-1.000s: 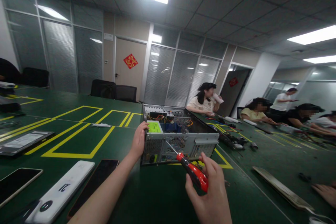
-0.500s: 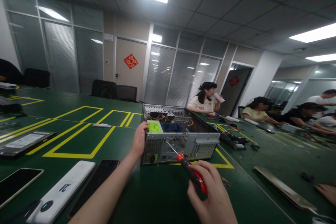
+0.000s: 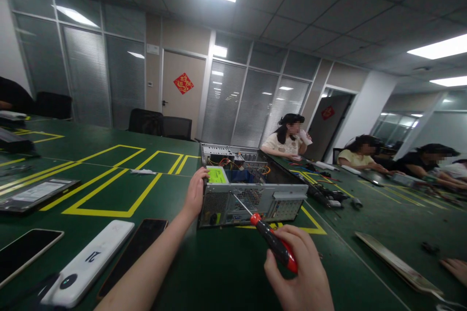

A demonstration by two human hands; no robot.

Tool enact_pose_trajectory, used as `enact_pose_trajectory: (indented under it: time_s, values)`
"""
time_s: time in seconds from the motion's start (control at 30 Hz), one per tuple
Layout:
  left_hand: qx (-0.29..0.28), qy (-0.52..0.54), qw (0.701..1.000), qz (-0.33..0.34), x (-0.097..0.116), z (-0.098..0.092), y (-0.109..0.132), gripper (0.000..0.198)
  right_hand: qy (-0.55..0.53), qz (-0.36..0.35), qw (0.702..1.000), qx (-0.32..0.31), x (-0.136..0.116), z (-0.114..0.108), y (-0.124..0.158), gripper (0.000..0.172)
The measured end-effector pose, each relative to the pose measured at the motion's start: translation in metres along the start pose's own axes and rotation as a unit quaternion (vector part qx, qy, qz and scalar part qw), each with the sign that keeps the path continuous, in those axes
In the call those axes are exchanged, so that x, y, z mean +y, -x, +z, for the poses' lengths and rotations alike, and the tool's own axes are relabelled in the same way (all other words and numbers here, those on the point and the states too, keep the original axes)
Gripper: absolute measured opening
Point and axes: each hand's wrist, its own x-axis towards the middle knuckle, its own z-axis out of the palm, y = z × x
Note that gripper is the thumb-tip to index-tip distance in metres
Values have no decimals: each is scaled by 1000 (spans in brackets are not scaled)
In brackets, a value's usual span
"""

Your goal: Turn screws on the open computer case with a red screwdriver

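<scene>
An opened computer case (image 3: 292,194) lies on its side on the green table, its perforated back panel toward me. Inside, at its left corner, sits a power supply (image 3: 218,175) with a bright green label, among coloured wires. My left hand (image 3: 194,195) grips the case at that corner, fingers curled over the top edge and its thumb side toward me. My right hand (image 3: 304,267) is closed around the handle of a red and black screwdriver (image 3: 272,238). The screwdriver's tip reaches the back panel just under the power supply's right edge; whether it sits in a screw is too small to tell.
To the left lie a white device marked 21 (image 3: 93,257), two phones (image 3: 31,252) (image 3: 134,252) and a hard drive (image 3: 40,194). Cables and parts (image 3: 328,194) lie right of the case. A flat pale object (image 3: 397,265) is at right. Several people sit along the table.
My right hand and the screwdriver handle have shifted slightly right and down, while the tip stays at the back panel. My left hand keeps its hold on the corner.
</scene>
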Motion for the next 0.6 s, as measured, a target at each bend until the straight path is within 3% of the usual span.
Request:
enact_pose_trajectory:
  time_s: [0.47,0.6]
  values:
    - [-6,-3,1000,2,2,-1,0,41,39,-55,998,-12,11,2,-2,22]
    - [-2,-4,1000,1,0,0,1,39,39,-87,994,-52,7,3,-2,23]
